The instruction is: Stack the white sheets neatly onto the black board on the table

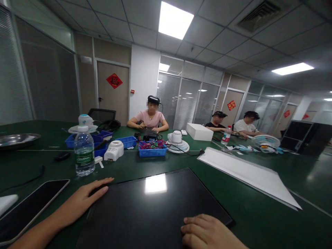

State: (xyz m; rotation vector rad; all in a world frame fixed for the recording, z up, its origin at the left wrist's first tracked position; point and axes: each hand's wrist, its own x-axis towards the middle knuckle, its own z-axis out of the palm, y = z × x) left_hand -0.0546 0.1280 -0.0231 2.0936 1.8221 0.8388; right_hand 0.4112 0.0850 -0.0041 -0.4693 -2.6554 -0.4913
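Note:
A flat black panel with a glossy face lies on the green table in front of me, a ceiling light reflected in it. My left hand rests at the panel's left edge, thumb and fingers apart, holding nothing. On the right part of the panel lies my right hand, its fingers curled and close together; whether anything is beneath them is hidden.
Left of the panel are a phone and a water bottle. Beyond it stand a blue tray of wires, white fan parts and a white sheet. Several people sit across the table.

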